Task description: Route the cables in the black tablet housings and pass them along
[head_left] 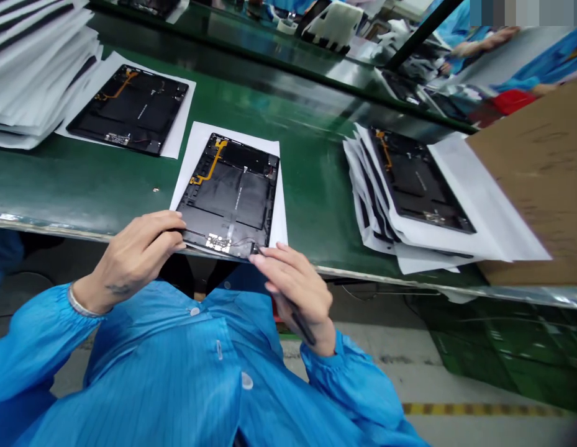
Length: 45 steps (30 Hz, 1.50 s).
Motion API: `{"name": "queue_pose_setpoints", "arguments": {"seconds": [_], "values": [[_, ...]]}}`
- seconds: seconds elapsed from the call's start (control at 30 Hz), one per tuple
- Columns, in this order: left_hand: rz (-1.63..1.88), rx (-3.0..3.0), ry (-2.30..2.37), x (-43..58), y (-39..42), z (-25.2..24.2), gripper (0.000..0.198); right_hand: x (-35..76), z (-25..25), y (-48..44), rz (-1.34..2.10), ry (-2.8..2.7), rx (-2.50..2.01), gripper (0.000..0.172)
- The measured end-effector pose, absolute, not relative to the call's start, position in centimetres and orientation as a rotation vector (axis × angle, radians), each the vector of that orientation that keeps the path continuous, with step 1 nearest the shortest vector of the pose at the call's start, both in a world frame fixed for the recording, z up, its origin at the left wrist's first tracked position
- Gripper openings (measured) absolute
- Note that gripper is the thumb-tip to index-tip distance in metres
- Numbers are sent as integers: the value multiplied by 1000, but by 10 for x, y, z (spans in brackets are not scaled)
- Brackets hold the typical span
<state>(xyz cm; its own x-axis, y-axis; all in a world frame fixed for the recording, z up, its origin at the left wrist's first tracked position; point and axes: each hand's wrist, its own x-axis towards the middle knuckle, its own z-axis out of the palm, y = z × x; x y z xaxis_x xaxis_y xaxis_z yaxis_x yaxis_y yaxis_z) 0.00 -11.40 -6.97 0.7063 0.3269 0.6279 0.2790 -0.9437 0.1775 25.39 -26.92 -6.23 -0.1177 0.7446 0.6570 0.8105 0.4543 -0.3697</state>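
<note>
A black tablet housing point(232, 192) lies on white paper at the bench's front edge. It has an orange flex cable point(215, 162) at its upper left and a small pale circuit board point(218, 242) near its bottom edge. My left hand point(141, 251) pinches the housing's lower left corner, fingers close together. In my right hand point(297, 285) is a slim dark tool point(303, 326), apparently tweezers, its rear end sticking out below the palm. The tool's tip is at the lower right corner, by thin dark wires point(245, 241); whether it grips one I cannot tell.
Another tablet housing point(130, 110) lies on paper at the left, beside a tall stack of paper-wrapped pieces point(31, 74). More housings with paper point(421, 177) are stacked at the right, next to a cardboard box point(535, 174). Behind runs a raised shelf point(269, 56); people in blue work beyond.
</note>
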Motion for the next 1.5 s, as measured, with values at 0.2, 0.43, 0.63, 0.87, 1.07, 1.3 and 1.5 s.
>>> {"name": "queue_pose_setpoints", "arguments": {"seconds": [0.2, 0.43, 0.63, 0.87, 1.07, 1.3, 1.5], "values": [[1051, 2869, 466, -2, -113, -69, 14, 262, -76, -263, -354, -2169, -1253, 34], [990, 2900, 444, -5, -111, -68, 12, 285, -79, -267, -221, -2098, -1302, 48], [943, 2929, 395, -10, -110, -66, 11, 292, -70, -258, -174, -2067, -1370, 46], [978, 2941, 394, 17, -123, -48, 8, 284, -46, -256, -26, -1871, -1349, 46], [974, 2861, 437, 72, -133, -52, 19, 265, -55, -255, -370, -1941, -1433, 49], [946, 2904, 422, 76, -129, -63, 18, 265, -72, -246, -366, -1953, -1492, 35], [919, 2936, 381, 73, -129, -64, 22, 266, -71, -247, -509, -1865, -1522, 36]]}}
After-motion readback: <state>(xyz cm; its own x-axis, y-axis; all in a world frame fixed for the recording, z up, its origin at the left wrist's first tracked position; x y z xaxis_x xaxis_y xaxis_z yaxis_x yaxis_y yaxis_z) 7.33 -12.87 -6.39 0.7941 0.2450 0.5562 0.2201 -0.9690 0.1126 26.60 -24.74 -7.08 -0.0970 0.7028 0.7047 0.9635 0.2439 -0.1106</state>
